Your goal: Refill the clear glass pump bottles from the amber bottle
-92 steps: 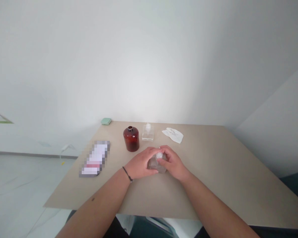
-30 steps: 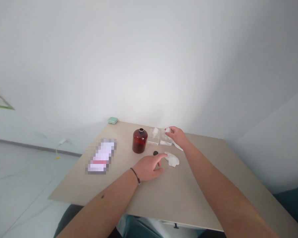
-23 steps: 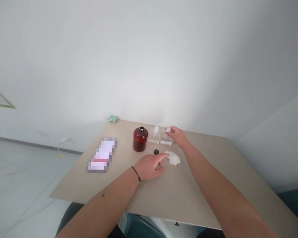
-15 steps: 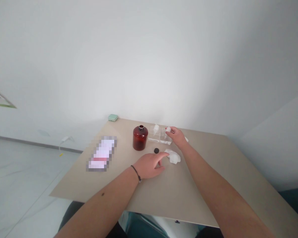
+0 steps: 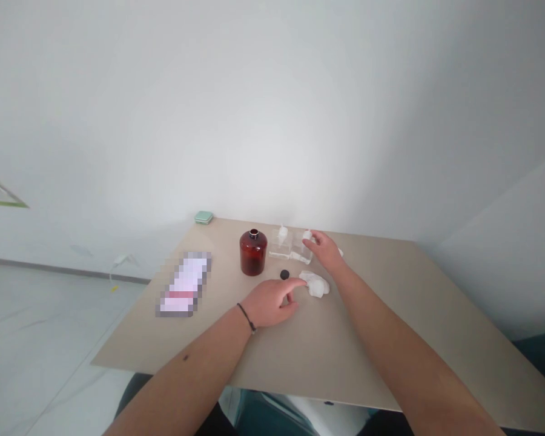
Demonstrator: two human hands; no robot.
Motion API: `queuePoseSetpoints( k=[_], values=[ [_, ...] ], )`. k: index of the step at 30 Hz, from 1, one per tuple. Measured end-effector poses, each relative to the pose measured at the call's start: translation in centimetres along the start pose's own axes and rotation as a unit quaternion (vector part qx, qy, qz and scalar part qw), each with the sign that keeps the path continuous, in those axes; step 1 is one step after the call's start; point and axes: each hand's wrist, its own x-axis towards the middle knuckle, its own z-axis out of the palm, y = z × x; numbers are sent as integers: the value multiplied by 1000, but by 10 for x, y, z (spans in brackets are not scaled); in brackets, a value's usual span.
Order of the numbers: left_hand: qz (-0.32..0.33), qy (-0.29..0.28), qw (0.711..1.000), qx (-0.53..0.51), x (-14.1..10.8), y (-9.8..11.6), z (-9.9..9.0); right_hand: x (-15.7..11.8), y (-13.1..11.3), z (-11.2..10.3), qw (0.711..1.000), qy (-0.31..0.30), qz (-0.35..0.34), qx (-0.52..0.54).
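Note:
My right hand (image 5: 326, 249) is at a clear two-part container (image 5: 290, 255), its thumb and fingers closed around a small white piece (image 5: 307, 235) at the right part. A similar white piece (image 5: 283, 234) sits in the left part. My left hand (image 5: 272, 303) rests over the table, index finger stretched out and the other fingers bent, with nothing visible in it. That fingertip reaches the left edge of a white, crumpled, tissue-like wad (image 5: 317, 286). Just beyond the hand lies a black round cap (image 5: 284, 275). A brown glass bottle (image 5: 253, 254) stands uncapped, left of the container.
A blurred-out phone-like device (image 5: 185, 284) lies on the left of the beige table (image 5: 336, 357). At its back left corner sits a small green box (image 5: 204, 217). The wall (image 5: 272, 109) rises directly behind the table. Something white (image 5: 341, 252) shows partly behind my right wrist.
The view has shifted slightly. My right hand's fingers stay at the white piece by the container, and my left hand stays beside the wad.

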Motion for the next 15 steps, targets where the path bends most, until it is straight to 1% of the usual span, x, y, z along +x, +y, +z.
queuePoseSetpoints(
  k=[3, 6, 9, 13, 15],
  values=[
    [41, 70, 997, 13, -2, 1, -1, -16, 9, -5, 998, 35, 22, 50],
    [66, 123, 990, 25, -2, 1, 1, -30, 15, -4, 995, 45, 30, 88],
    [68, 138, 988, 30, -1, 0, 2, -33, 14, 1, 995, 56, 25, 85],
    [53, 136, 989, 32, -1, -1, 3, -30, 11, 8, 997, 72, 17, 34],
    [46, 134, 989, 34, -1, -2, 3, -31, 12, 9, 997, 68, 11, 34]
  ],
)
